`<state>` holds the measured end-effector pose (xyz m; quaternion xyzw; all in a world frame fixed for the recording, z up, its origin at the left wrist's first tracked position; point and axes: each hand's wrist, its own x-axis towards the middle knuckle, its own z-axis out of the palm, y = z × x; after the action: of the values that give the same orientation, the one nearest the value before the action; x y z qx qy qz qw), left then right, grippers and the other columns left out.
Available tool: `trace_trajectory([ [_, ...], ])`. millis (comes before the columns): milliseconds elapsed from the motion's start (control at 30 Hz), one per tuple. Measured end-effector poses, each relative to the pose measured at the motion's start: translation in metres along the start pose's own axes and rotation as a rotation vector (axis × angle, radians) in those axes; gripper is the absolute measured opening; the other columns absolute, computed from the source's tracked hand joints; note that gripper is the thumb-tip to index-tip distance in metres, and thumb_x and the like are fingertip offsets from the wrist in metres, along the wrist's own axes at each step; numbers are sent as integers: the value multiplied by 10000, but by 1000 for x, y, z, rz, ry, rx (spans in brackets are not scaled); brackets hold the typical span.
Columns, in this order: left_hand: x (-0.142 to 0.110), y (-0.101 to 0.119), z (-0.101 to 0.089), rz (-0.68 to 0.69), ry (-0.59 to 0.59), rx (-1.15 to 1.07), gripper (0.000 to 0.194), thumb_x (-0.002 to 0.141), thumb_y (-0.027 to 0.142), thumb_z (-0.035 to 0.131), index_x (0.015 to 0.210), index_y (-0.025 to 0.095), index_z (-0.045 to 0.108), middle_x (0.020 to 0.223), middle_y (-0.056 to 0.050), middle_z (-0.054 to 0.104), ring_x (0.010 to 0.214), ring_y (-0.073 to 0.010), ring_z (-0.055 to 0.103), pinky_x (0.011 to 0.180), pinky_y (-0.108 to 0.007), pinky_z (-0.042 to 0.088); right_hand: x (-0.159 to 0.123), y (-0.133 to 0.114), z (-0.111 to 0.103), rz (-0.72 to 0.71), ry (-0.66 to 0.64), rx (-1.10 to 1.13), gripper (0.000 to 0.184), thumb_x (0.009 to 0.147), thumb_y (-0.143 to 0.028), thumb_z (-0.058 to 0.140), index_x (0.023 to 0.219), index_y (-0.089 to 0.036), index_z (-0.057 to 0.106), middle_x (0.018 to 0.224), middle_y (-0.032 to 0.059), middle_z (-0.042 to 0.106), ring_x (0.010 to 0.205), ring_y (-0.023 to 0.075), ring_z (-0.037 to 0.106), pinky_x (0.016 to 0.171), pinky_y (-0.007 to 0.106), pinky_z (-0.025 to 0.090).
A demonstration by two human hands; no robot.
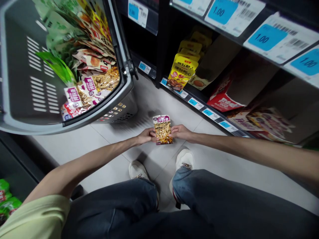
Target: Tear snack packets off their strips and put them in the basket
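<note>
Between my two hands, above the floor and in front of my shoes, is a snack packet point(162, 130) with a purple-and-white top and a clear part showing yellowish strips. My left hand point(147, 135) grips its left edge, fingers closed. On the opposite edge, the fingers of my right hand point(179, 132) pinch the packet. Up and to the left stands a grey shopping basket point(15, 114) full of packets. Several purple-and-white packets point(91, 87) like the held one lie at its near end, beside a bright green packet point(58, 68).
Along the right runs a dark shelf with price tags point(267, 37). Its bottom level holds yellow packets point(183, 71), a red box point(223, 98) and a pile of purple-and-white packets point(264, 121). Green packages point(10, 202) sit at the lower left. White shoes point(184, 159) stand on the tiled floor.
</note>
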<state>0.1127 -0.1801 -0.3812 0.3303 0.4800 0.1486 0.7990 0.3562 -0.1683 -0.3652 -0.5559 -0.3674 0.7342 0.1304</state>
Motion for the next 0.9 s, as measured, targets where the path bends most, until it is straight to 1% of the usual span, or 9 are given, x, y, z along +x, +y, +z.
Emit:
trace_trajectory([
  [67,-1,3,3,5,12,15,553,556,255,882,990,114,570,764,-22,690,697,-145,655,752,-328,533,0,1,0,-18,-24,-16,370,532,-317,861,735,-141,607,689,-15,636,638,107,565,620,233,416],
  [167,-3,8,8,55,37,30,629,582,274,875,1114,114,580,919,-86,719,800,-181,677,812,-355,529,1,3,2,-55,-76,-24,364,578,-339,848,776,-144,614,727,-5,654,667,116,584,626,235,422],
  [300,-4,11,11,108,81,28,727,592,293,870,1221,114,552,1119,-149,690,967,-232,672,917,-413,509,2,4,7,-56,-111,-16,364,622,-348,840,845,-153,628,793,9,686,691,122,609,595,225,428],
  [367,-6,11,12,129,90,43,742,595,297,867,1237,110,547,1162,-163,674,1015,-248,662,939,-427,502,2,4,9,-50,-126,-2,384,628,-328,848,906,-157,645,839,24,706,738,137,636,636,235,467],
  [467,-8,11,13,151,84,59,748,602,301,862,1254,118,544,1155,-160,680,1029,-255,662,935,-430,508,0,3,12,-59,-170,58,490,640,-309,857,1063,-167,655,987,60,720,889,180,670,812,300,525],
  [533,-9,11,16,156,84,63,750,597,300,864,1252,120,546,1125,-152,692,998,-250,673,910,-417,521,0,1,14,-75,-212,102,567,650,-309,859,1157,-177,640,1101,79,700,1003,211,660,939,362,511],
  [600,-9,11,19,153,83,59,742,592,296,868,1241,120,554,1100,-145,701,960,-238,682,884,-395,531,-2,-1,16,-102,-242,132,619,640,-302,869,1199,-183,629,1166,86,676,1077,235,638,1023,414,474],
  [767,-6,9,24,123,57,10,701,580,292,875,1188,105,581,1062,-130,710,891,-201,685,874,-362,528,-5,-5,19,-117,-229,141,671,585,-291,894,1186,-147,634,1179,111,667,1098,273,631,1059,484,445],
  [900,-7,10,25,100,21,33,642,606,328,857,1158,108,613,995,-99,724,871,-196,675,857,-351,522,-8,-4,19,-97,-230,144,667,575,-273,893,1178,-151,636,1178,106,668,1107,267,627,1060,475,451],
])
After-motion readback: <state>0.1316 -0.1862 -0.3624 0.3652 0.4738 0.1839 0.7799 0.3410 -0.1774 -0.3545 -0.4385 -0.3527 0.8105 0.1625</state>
